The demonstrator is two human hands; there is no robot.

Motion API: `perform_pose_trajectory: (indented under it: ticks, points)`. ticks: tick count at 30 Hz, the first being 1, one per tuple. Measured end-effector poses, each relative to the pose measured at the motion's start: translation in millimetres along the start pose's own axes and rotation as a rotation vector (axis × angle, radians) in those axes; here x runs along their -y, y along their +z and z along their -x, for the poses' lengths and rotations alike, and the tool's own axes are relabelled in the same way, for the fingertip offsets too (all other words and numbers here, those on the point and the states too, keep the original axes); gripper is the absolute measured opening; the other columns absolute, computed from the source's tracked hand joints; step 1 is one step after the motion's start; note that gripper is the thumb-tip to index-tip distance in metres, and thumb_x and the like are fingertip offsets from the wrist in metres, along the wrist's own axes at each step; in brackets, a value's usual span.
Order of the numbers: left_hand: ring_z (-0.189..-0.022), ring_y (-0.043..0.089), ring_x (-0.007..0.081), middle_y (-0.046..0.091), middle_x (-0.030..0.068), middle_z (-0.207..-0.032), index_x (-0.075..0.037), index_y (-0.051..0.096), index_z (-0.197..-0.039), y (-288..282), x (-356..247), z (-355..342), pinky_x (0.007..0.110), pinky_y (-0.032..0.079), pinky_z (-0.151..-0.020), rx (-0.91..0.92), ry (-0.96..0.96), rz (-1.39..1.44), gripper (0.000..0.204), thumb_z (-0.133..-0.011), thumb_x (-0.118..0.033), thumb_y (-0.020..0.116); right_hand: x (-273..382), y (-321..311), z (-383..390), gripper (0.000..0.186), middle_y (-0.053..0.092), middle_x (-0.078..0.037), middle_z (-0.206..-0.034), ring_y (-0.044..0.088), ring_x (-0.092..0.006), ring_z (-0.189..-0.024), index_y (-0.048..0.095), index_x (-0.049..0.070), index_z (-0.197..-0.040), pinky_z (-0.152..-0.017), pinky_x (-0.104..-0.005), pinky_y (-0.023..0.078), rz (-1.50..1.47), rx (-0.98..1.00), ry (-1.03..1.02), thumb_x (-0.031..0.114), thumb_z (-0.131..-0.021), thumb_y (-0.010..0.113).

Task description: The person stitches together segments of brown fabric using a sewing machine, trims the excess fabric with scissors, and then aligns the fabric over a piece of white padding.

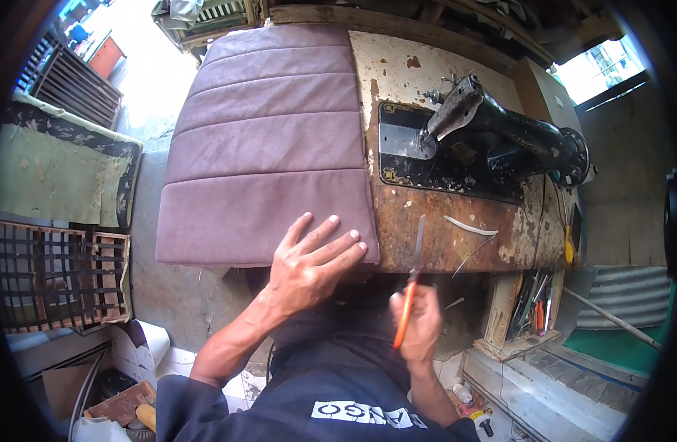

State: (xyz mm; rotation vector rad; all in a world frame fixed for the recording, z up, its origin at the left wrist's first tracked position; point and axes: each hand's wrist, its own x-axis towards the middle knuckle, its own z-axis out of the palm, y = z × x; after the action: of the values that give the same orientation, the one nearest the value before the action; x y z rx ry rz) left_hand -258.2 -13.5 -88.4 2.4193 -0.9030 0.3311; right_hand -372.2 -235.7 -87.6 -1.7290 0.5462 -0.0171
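Worn, stained wood shows on the table (530,239), where a black sewing machine (522,140) stands at the right. Through the head camera I see purple padded cloth (268,144) at the left, the left hand (307,271) resting spread fingers near its closest right corner. The right hand (422,320) grips orange-handled scissors (406,309); blur hides its exact finger placement.

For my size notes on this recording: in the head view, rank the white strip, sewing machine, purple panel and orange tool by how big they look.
1. Purple panel
2. Sewing machine
3. Orange tool, blurred, in the right hand
4. White strip
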Motion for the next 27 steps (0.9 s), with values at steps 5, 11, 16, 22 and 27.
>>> perform_pose_trajectory:
  ticks: [5, 11, 16, 22, 27]
  points:
    - [-0.128, 0.063, 0.0302, 0.073, 0.0049, -0.128, -0.013, 0.078, -0.114, -32.6, 5.8, -37.6, 0.053, 0.046, -0.108, 0.293, -0.029, 0.221, 0.023, -0.094, -0.022, 0.071, 28.3, -67.7, -73.1, 0.037, 0.070, -0.016, -0.093, 0.069, -0.0301, -0.080, 0.064, 0.003, -0.116, -0.077, -0.0429, 0.054, 0.726, -0.416, -0.174, 0.024, -0.090, 0.080]
    - [-0.157, 0.022, 0.0355, 0.031, 0.0108, -0.168, -0.023, 0.042, -0.159, -13.8, 124.8, -103.8, 0.060, 0.014, -0.126, 0.299, -0.198, -0.253, 0.062, -0.105, -0.052, 0.048, 28.6, -82.6, -109.0, 0.061, 0.047, -0.025, -0.147, 0.045, -0.0447, -0.135, 0.050, -0.004, -0.143, -0.111, -0.0528, 0.038, 0.957, -0.477, -0.473, 0.016, -0.090, 0.074]
    - [-0.159, 0.013, 0.0379, 0.022, 0.0100, -0.172, -0.025, 0.033, -0.163, 30.5, 147.0, -149.0, 0.069, 0.007, -0.123, 0.361, -0.221, -0.310, 0.071, -0.104, -0.063, 0.037, 29.1, -61.0, -110.0, 0.057, 0.047, -0.024, -0.146, 0.044, -0.0432, -0.137, 0.054, -0.003, -0.140, -0.116, -0.0529, 0.034, 0.779, -0.388, -0.442, 0.018, -0.091, 0.074]
    - [-0.159, 0.012, 0.0399, 0.024, 0.0108, -0.171, -0.025, 0.033, -0.163, 51.6, 131.5, -193.3, 0.069, 0.006, -0.124, 0.328, -0.141, -0.276, 0.068, -0.105, -0.062, 0.034, 40.8, -58.0, -125.3, 0.045, 0.059, -0.021, -0.132, 0.055, -0.0397, -0.127, 0.061, -0.003, -0.132, -0.110, -0.0489, 0.042, 0.715, -0.305, -0.477, 0.019, -0.094, 0.071]
    - [-0.157, 0.018, 0.0405, 0.029, 0.0114, -0.169, -0.023, 0.041, -0.160, 52.7, 96.4, -168.0, 0.065, 0.008, -0.125, 0.345, -0.063, -0.188, 0.059, -0.106, -0.048, 0.043, 54.7, -18.8, -157.2, 0.043, 0.074, -0.018, -0.104, 0.073, -0.0322, -0.084, 0.067, 0.000, -0.128, -0.079, -0.0430, 0.057, 0.102, 0.101, 0.018, 0.030, -0.097, 0.071]
